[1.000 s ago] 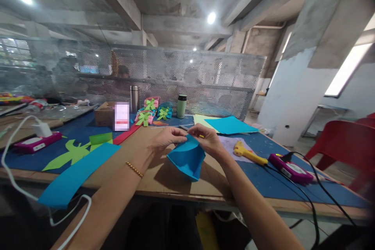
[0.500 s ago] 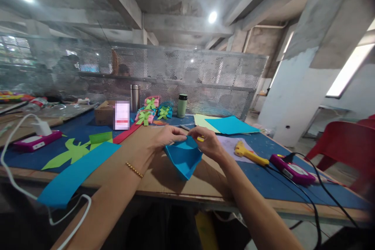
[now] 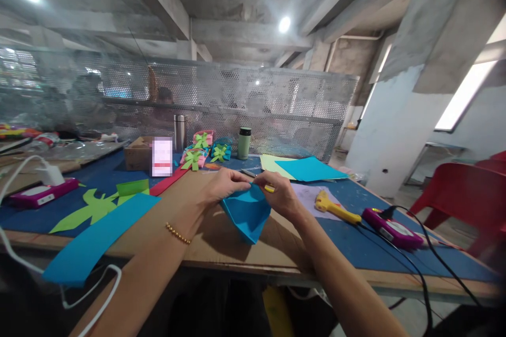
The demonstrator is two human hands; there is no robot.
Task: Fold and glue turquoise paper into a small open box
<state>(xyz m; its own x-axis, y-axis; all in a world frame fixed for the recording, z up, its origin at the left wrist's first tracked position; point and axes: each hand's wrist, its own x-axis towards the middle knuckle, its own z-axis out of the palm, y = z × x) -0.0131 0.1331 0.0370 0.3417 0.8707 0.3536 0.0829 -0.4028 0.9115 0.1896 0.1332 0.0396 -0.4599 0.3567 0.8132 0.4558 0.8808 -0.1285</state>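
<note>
A folded blue piece [image 3: 249, 216], pointed toward me, is held between both hands over the brown cardboard [image 3: 213, 239]. My left hand [image 3: 227, 184] pinches its far left edge. With thumb and fingers closed, my right hand [image 3: 279, 192] grips the far right edge; a small yellow object [image 3: 269, 188] shows by its fingers. A long blue strip [image 3: 98, 237] lies left of my left forearm, beside light green leaf-shaped cutouts [image 3: 90, 208]. Right of my right hand, a yellow glue gun [image 3: 336, 208] rests partly on a pale purple sheet [image 3: 308, 197].
Purple power strips lie left [image 3: 45, 193] and right [image 3: 391, 229], with cables. Farther back are a cardboard box [image 3: 137, 154], a phone-like screen [image 3: 162, 156], a steel flask [image 3: 179, 133], a green bottle [image 3: 244, 143], flower-decorated pieces [image 3: 193, 158] and blue sheets [image 3: 310, 168].
The whole view has shifted slightly, with objects appearing a little farther left. Both hands keep their hold on the folded blue piece, which has barely moved.
</note>
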